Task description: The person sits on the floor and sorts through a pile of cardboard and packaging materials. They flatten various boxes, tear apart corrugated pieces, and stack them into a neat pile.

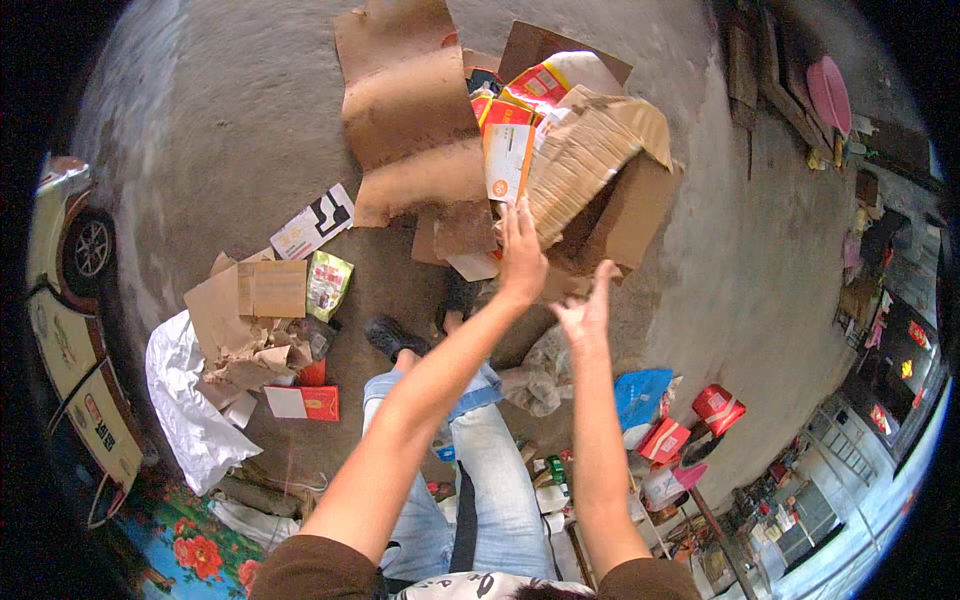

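My left hand (523, 259) reaches forward with its fingers extended. Its fingertips meet the lower end of a white-and-orange flat carton (510, 161) in the picture; whether they press on it I cannot tell. To the right, my right hand (587, 311) is held with thumb and fingers spread and nothing in it. Just beyond both hands lies a crumpled brown cardboard box (592, 157), one side standing up around a dark hollow. A large creased cardboard sheet (416, 97) lies left of it. Red-and-yellow packaging (536, 82) is heaped between them.
On the left, a white woven sack (176, 397) holds torn cardboard (217, 307) beside a green pouch (328, 285) and a red-and-white box (304, 403). At right are a blue bag (641, 394) and a red container (718, 410). A vehicle (82, 330) stands far left.
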Available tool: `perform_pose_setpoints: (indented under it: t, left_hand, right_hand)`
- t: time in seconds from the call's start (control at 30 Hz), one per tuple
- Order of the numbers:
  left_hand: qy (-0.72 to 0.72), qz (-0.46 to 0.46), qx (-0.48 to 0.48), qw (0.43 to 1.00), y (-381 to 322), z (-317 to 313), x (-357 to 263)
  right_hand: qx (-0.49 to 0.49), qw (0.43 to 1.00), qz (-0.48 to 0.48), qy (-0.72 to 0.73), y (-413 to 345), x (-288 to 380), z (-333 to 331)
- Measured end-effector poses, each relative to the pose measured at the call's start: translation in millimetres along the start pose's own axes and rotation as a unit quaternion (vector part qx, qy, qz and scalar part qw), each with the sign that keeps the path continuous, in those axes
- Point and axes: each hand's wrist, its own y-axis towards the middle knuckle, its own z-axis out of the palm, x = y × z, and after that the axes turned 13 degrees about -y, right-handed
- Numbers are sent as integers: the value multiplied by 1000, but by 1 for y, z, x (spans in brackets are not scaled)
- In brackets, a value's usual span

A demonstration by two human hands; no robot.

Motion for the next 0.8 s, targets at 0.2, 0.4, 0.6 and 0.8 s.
perform_pose_setpoints:
  t: [0.2,0.4,0.6,0.8]
  left_hand:
    - [-103,-6,12,995,-27,17,-51]
    - [-74,-238,-27,968,-48,15,-85]
    - [6,-321,142,936,-68,16,-66]
    - [132,-171,237,947,-69,18,-67]
  right_hand:
    - [-23,985,167,33,15,-18,-24]
    - [-86,994,70,-4,8,-30,-53]
    - [-120,993,-7,-12,7,-24,-56]
    - [-117,991,-42,-43,19,-4,-53]
